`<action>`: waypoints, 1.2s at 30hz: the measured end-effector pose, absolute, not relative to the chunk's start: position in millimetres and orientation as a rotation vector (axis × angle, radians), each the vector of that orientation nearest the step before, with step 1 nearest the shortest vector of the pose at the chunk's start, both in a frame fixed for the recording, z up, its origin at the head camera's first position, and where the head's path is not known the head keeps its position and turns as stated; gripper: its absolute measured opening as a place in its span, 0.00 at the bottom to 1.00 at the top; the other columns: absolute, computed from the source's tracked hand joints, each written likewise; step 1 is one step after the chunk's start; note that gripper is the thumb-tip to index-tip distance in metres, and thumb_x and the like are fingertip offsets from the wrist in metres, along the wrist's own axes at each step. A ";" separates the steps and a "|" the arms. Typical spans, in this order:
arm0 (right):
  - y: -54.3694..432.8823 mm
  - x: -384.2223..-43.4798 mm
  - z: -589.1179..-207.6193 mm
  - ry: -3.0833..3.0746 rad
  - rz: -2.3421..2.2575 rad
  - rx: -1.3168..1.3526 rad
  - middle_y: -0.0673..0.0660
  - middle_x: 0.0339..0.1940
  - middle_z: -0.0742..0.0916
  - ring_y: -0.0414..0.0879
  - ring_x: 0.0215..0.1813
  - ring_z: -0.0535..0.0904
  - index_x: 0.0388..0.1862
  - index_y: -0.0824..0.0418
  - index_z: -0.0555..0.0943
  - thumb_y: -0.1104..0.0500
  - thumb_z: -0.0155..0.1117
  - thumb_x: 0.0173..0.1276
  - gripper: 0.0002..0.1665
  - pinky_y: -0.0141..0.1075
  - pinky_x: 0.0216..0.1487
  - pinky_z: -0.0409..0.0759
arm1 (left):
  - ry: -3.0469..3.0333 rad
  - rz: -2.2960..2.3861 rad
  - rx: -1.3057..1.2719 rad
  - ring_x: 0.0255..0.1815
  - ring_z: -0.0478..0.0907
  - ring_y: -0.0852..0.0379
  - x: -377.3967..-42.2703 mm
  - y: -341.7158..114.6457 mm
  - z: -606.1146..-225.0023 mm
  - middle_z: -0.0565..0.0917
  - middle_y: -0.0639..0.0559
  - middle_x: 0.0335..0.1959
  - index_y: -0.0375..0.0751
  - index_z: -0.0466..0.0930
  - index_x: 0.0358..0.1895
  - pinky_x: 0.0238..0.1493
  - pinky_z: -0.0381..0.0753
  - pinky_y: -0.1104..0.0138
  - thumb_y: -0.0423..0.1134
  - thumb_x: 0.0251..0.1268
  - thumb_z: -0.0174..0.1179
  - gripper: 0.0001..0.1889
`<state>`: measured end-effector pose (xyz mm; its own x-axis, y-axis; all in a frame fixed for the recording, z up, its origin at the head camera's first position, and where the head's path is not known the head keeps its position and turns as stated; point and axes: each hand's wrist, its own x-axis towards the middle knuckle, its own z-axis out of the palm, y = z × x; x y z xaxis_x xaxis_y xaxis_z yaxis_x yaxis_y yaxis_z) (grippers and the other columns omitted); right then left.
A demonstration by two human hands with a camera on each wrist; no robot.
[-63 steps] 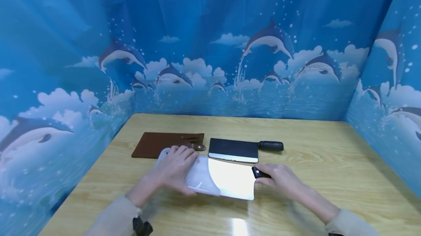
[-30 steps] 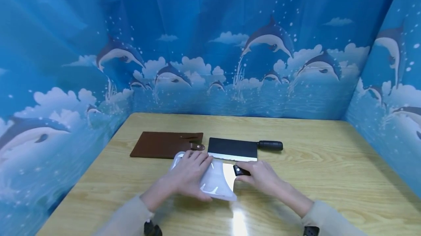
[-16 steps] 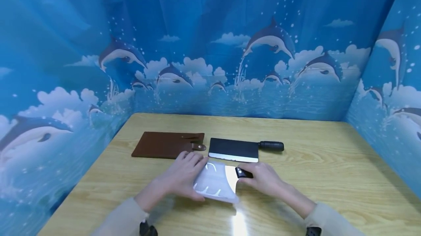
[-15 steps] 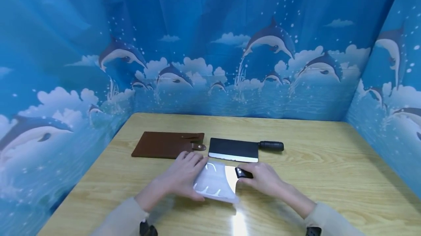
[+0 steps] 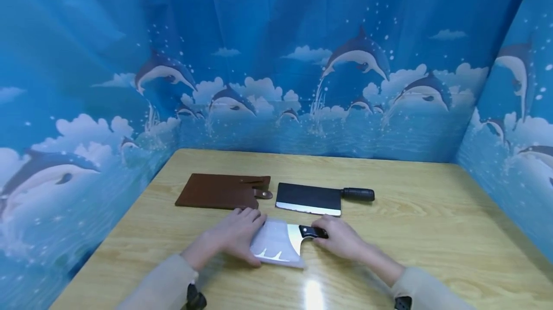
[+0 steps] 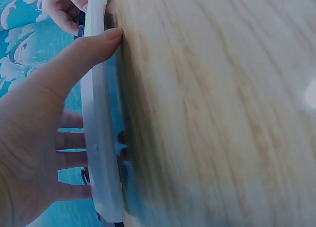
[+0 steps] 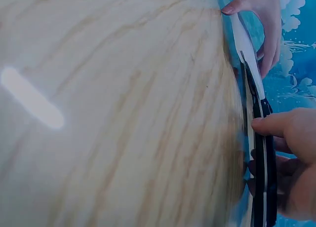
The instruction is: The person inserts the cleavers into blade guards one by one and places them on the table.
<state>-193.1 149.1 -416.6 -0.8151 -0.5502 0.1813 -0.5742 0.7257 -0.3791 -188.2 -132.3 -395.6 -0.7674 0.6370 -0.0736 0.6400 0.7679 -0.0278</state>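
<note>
A cleaver lies low over the table, most of its blade inside a translucent white blade guard (image 5: 271, 245). Only a narrow strip of bright blade (image 5: 295, 238) shows between the guard and the black riveted handle (image 5: 311, 232). My left hand (image 5: 238, 236) grips the guard's left part, thumb on the near edge and fingers on the far side, as the left wrist view shows. With thumb and fingers on opposite sides, my right hand (image 5: 340, 237) pinches the handle (image 7: 265, 172) towards its end. The guard's left end is hidden by my left hand.
Behind the hands lie a brown leather sheath (image 5: 220, 191) with a snap strap and a second cleaver (image 5: 308, 198) with a dark blade and black handle. The wooden table (image 5: 414, 223) meets blue dolphin-print curtains (image 5: 268, 60) at the back and sides.
The blade has slid left into the guard, from half bare to a narrow strip. Most recently the cleaver has shifted slightly left and my right hand shows more of the handle.
</note>
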 end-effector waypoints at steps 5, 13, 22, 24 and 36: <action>145.8 -195.3 -421.5 -2.891 0.676 0.905 0.57 0.39 0.83 0.50 0.41 0.77 0.46 0.67 0.81 0.59 0.69 0.54 0.20 0.47 0.45 0.76 | 2.872 -0.047 1.041 0.56 0.67 0.51 -188.9 -134.7 -398.2 0.71 0.46 0.55 0.37 0.64 0.65 0.56 0.67 0.52 0.74 0.33 0.62 0.56; 144.5 -197.6 -424.4 -2.868 0.650 0.943 0.53 0.36 0.81 0.45 0.37 0.74 0.43 0.63 0.83 0.59 0.70 0.53 0.18 0.38 0.36 0.73 | 2.853 0.004 1.046 0.57 0.66 0.49 -188.9 -138.8 -401.5 0.71 0.46 0.57 0.38 0.64 0.65 0.58 0.65 0.49 0.73 0.35 0.61 0.54; 148.0 -200.5 -423.8 -2.862 0.674 0.953 0.50 0.35 0.81 0.44 0.37 0.74 0.41 0.62 0.83 0.57 0.70 0.53 0.17 0.39 0.39 0.74 | 2.832 0.074 1.018 0.63 0.63 0.47 -190.7 -143.6 -403.6 0.68 0.44 0.62 0.40 0.62 0.67 0.61 0.59 0.45 0.75 0.37 0.59 0.55; 153.0 -200.8 -422.4 -2.875 0.724 0.953 0.50 0.36 0.81 0.44 0.39 0.75 0.43 0.62 0.82 0.55 0.69 0.55 0.18 0.41 0.41 0.75 | 2.845 0.114 1.001 0.64 0.61 0.46 -192.6 -147.5 -404.2 0.67 0.44 0.63 0.40 0.62 0.67 0.62 0.58 0.46 0.75 0.38 0.59 0.54; 198.7 -211.5 -404.7 -2.884 0.969 0.810 0.56 0.42 0.82 0.52 0.46 0.77 0.51 0.67 0.78 0.53 0.64 0.62 0.24 0.45 0.45 0.77 | 3.147 0.141 0.856 0.64 0.62 0.41 -223.3 -194.9 -389.1 0.69 0.39 0.62 0.34 0.64 0.66 0.63 0.57 0.47 0.66 0.43 0.65 0.50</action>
<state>-211.5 198.7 -404.7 -0.8676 -0.4735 0.1521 -0.4692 0.6780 -0.5658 -223.3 -194.9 -389.1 -0.8554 0.4984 0.1412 0.5091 0.8592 0.0508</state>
